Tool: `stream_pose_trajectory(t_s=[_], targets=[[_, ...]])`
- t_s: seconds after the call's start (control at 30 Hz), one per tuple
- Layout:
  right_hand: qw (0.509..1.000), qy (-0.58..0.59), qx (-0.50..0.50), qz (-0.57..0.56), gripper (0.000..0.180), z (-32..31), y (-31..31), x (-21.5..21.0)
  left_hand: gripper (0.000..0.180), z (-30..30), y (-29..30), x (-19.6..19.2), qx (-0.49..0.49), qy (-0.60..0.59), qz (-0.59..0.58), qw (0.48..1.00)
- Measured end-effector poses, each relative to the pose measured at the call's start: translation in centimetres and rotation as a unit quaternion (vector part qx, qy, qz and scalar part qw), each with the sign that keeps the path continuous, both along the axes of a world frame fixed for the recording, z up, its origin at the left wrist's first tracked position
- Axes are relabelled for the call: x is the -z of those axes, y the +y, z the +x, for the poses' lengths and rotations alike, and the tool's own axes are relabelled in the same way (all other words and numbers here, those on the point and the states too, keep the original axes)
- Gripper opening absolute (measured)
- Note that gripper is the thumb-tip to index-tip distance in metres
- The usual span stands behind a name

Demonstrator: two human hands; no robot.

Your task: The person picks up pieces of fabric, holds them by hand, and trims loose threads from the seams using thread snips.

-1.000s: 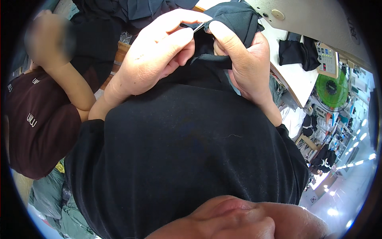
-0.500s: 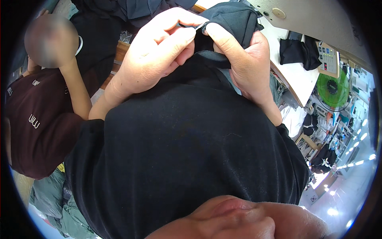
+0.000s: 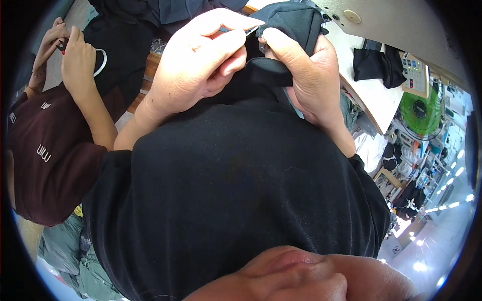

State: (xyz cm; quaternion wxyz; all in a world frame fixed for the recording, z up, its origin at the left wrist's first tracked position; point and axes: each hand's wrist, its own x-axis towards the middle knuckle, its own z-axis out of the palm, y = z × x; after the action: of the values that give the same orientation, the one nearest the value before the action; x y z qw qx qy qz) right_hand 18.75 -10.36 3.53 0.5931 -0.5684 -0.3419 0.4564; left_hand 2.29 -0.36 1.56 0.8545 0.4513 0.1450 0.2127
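Note:
My left hand [image 3: 198, 65] pinches a small thin metal tool [image 3: 251, 31] between thumb and forefinger, its tip at a fold of dark fabric [image 3: 293, 22]. My right hand [image 3: 304, 75] grips that dark fabric, bunched over its fingers close to my chest. Both hands are held up right in front of my black shirt [image 3: 236, 190], which fills the middle of the view.
A person in a dark maroon shirt [image 3: 47, 160] sits at my left, their hands [image 3: 75, 50] raised over dark cloth with a white ring-shaped piece. A white table [image 3: 371, 95] with black fabric pieces is at right, with a green fan [image 3: 422, 113] beyond.
My hands have stayed together on the fabric, shifting slightly. The person at left has raised both hands higher toward the top left.

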Motion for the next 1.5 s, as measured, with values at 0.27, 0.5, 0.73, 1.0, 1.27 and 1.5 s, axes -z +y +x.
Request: stream_pose_trajectory(t_s=[0.27, 0.5, 0.73, 1.0, 1.27, 1.5], targets=[[0.993, 0.112, -0.011, 0.032, 0.012, 0.5, -0.5, 0.3, 0.037, -0.3, 0.6, -0.1, 0.036, 0.004, 0.039, 0.999], [0.994, 0.103, 0.017, 0.029, 0.013, 0.1, -0.3, 0.2, 0.040, -0.5, 0.6, -0.3, 0.033, 0.032, 0.076, 0.996], [0.995, 0.100, 0.029, 0.000, 0.012, 0.0, -0.2, -0.3, 0.039, -0.6, 0.5, -0.8, 0.031, 0.036, 0.076, 0.996], [0.995, 0.093, 0.014, -0.017, 0.010, 0.2, -0.2, -0.4, 0.029, -0.6, 0.3, -0.5, 0.018, 0.025, 0.062, 0.998], [0.998, 0.030, 0.013, -0.049, 0.012, 0.1, -0.2, -0.9, 0.028, -0.1, 0.1, 0.1, -0.012, 0.040, 0.133, 0.990], [0.999, 0.024, 0.011, -0.046, 0.013, 0.7, -0.4, -0.2, 0.019, 0.4, -0.6, 0.3, -0.059, 0.008, 0.192, 0.980]])
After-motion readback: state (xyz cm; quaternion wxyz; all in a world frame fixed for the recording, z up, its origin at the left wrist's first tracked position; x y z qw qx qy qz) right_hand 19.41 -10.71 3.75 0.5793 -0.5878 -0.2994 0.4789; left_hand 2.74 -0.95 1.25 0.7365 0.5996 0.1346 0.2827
